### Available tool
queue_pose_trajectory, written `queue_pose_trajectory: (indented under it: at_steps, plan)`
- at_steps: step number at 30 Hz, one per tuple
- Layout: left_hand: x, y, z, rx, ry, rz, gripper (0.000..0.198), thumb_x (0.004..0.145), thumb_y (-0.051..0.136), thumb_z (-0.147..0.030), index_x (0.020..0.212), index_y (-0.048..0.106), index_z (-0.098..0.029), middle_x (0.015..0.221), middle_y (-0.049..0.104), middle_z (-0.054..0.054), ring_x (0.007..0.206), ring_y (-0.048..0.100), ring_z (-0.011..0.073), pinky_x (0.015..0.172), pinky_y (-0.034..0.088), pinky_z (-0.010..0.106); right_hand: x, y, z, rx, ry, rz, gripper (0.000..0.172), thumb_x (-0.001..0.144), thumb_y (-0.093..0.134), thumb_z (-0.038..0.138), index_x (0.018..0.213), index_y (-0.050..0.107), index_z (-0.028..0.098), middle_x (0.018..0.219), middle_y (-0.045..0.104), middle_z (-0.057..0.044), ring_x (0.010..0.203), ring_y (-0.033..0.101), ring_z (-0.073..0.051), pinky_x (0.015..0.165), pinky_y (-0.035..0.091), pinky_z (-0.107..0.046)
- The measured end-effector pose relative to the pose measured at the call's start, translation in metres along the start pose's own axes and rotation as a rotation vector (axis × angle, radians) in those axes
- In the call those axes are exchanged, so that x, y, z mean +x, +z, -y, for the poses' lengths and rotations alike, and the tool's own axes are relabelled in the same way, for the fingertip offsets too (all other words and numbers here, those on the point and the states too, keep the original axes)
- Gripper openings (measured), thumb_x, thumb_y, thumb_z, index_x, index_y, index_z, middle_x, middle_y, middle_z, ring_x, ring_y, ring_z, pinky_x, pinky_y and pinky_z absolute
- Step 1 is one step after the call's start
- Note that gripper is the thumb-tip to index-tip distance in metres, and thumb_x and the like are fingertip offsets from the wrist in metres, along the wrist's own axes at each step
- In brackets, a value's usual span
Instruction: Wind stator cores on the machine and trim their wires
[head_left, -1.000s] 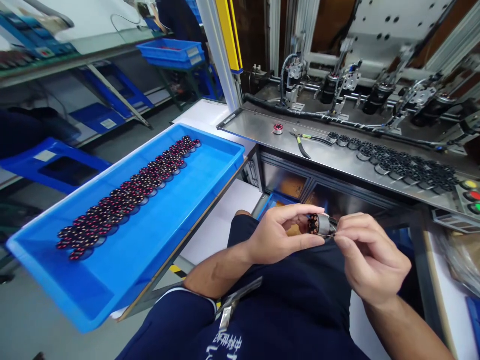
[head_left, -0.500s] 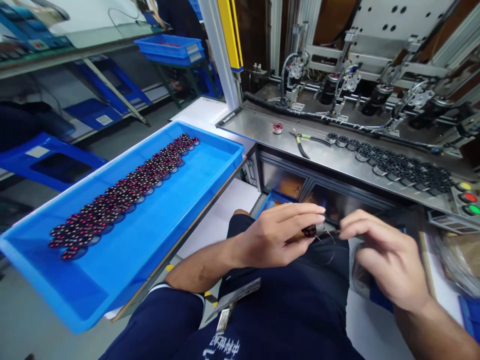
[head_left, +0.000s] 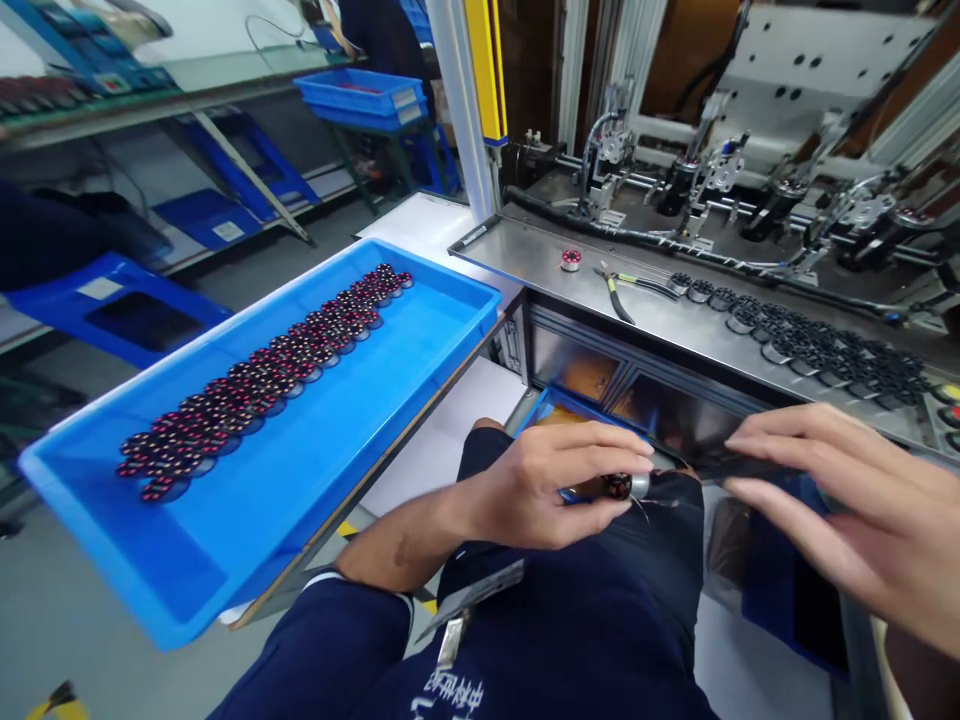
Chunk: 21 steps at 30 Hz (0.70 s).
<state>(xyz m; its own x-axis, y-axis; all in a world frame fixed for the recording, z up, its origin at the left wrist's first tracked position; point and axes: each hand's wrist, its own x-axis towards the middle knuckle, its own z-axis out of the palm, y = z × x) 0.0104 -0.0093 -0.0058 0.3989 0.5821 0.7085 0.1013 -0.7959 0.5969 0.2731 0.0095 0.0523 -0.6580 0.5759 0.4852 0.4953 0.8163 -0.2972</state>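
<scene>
My left hand [head_left: 559,485] is closed around a small wound motor stator [head_left: 619,486] with a silver ring-shaped end, held above my lap. Thin loose wires [head_left: 646,508] trail from it toward the right. Well to the right, my right hand [head_left: 862,500] is stretched out, fingers apart from the thumb, and nothing shows between them. On the metal ledge beyond both hands stand a single red stator [head_left: 571,260] and cutting pliers [head_left: 621,296] with yellow-green and black handles. Rows of black stators [head_left: 832,345] cover the ledge's right part.
To my left a long blue tray [head_left: 360,400] holds rows of red-and-black stators [head_left: 277,372]. Behind the ledge is a machine with several black spindles [head_left: 784,205]. A yellow-cased post [head_left: 486,75] rises at its left. A person [head_left: 382,40] is at the far bench.
My right hand has moved away from the stator to the right and its fingers have straightened. My left hand still holds the stator. The view has shifted slightly.
</scene>
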Motion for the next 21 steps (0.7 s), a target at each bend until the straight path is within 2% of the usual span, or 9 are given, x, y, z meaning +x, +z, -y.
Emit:
queue_pose_trajectory:
  at_steps: [2, 5, 9, 13, 14, 15, 17, 19, 21]
  plan:
    - [-0.001, 0.003, 0.001, 0.051, -0.001, -0.014, 0.036, 0.082, 0.069, -0.009, 0.117, 0.068, -0.014, 0.116, 0.075, 0.017, 0.106, 0.074, 0.0223, 0.094, 0.062, 0.031, 0.007, 0.006, 0.015, 0.031, -0.053, 0.003, 0.029, 0.086, 0.073, 0.035, 0.112, 0.065, 0.024, 0.097, 0.070, -0.010, 0.084, 0.065, -0.026, 0.067, 0.055, -0.042]
    - [-0.003, 0.004, 0.001, 0.084, 0.012, -0.036, 0.039, 0.081, 0.069, -0.008, 0.119, 0.067, -0.014, 0.117, 0.074, 0.017, 0.107, 0.073, 0.0228, 0.094, 0.061, 0.032, 0.020, 0.024, 0.035, 0.038, -0.171, 0.035, 0.019, 0.087, 0.071, 0.021, 0.105, 0.064, 0.020, 0.088, 0.070, -0.008, 0.076, 0.063, -0.022, 0.063, 0.052, -0.037]
    - [-0.011, -0.012, 0.001, -0.005, -0.054, -0.047, 0.040, 0.079, 0.073, -0.010, 0.119, 0.069, -0.016, 0.114, 0.076, 0.015, 0.105, 0.074, 0.0222, 0.094, 0.061, 0.031, 0.034, 0.033, 0.033, 0.051, -0.263, 0.101, 0.012, 0.090, 0.062, 0.009, 0.095, 0.065, 0.019, 0.083, 0.070, -0.006, 0.070, 0.060, -0.018, 0.061, 0.047, -0.034]
    - [-0.031, -0.029, 0.011, -0.241, -0.285, -0.158, 0.040, 0.074, 0.082, -0.015, 0.113, 0.074, -0.017, 0.113, 0.077, 0.015, 0.106, 0.074, 0.0256, 0.095, 0.060, 0.035, 0.064, 0.033, -0.020, 0.103, -0.235, 0.215, 0.007, 0.094, 0.062, 0.021, 0.088, 0.066, 0.021, 0.082, 0.068, -0.004, 0.075, 0.062, -0.018, 0.067, 0.051, -0.033]
    - [-0.036, -0.030, 0.014, -0.315, -0.350, -0.221, 0.040, 0.074, 0.083, -0.016, 0.113, 0.074, -0.017, 0.114, 0.076, 0.015, 0.106, 0.074, 0.0258, 0.093, 0.061, 0.035, 0.078, 0.039, -0.040, 0.090, -0.170, 0.183, 0.007, 0.094, 0.064, 0.027, 0.089, 0.066, 0.022, 0.086, 0.069, -0.005, 0.080, 0.065, -0.019, 0.073, 0.053, -0.034]
    - [-0.040, -0.029, 0.018, -0.395, -0.412, -0.282, 0.041, 0.075, 0.083, -0.017, 0.115, 0.074, -0.017, 0.117, 0.075, 0.016, 0.106, 0.074, 0.0252, 0.092, 0.061, 0.034, 0.092, 0.047, -0.061, 0.030, -0.096, 0.075, 0.013, 0.092, 0.067, 0.035, 0.091, 0.068, 0.022, 0.089, 0.070, -0.006, 0.085, 0.066, -0.021, 0.079, 0.053, -0.036]
    - [-0.044, -0.025, 0.024, -0.541, -0.512, -0.392, 0.045, 0.076, 0.083, -0.017, 0.119, 0.072, -0.018, 0.122, 0.074, 0.015, 0.101, 0.075, 0.0222, 0.089, 0.062, 0.031, 0.123, 0.072, -0.102, -0.139, 0.154, -0.034, 0.030, 0.090, 0.067, 0.043, 0.109, 0.068, 0.019, 0.111, 0.071, -0.012, 0.104, 0.065, -0.027, 0.093, 0.051, -0.041]
    - [-0.044, -0.020, 0.027, -0.626, -0.583, -0.477, 0.047, 0.075, 0.084, -0.017, 0.121, 0.070, -0.019, 0.123, 0.074, 0.013, 0.098, 0.076, 0.0197, 0.090, 0.062, 0.030, 0.149, 0.101, -0.135, -0.294, 0.352, 0.119, 0.055, 0.089, 0.066, 0.045, 0.133, 0.057, 0.013, 0.137, 0.060, -0.019, 0.128, 0.055, -0.031, 0.106, 0.044, -0.042]
    - [-0.042, -0.017, 0.026, -0.649, -0.620, -0.539, 0.047, 0.074, 0.084, -0.017, 0.119, 0.071, -0.018, 0.120, 0.075, 0.012, 0.097, 0.076, 0.0190, 0.090, 0.062, 0.030, 0.165, 0.124, -0.155, -0.375, 0.466, 0.257, 0.070, 0.089, 0.064, 0.051, 0.142, 0.049, 0.007, 0.144, 0.052, -0.026, 0.135, 0.048, -0.037, 0.110, 0.039, -0.047]
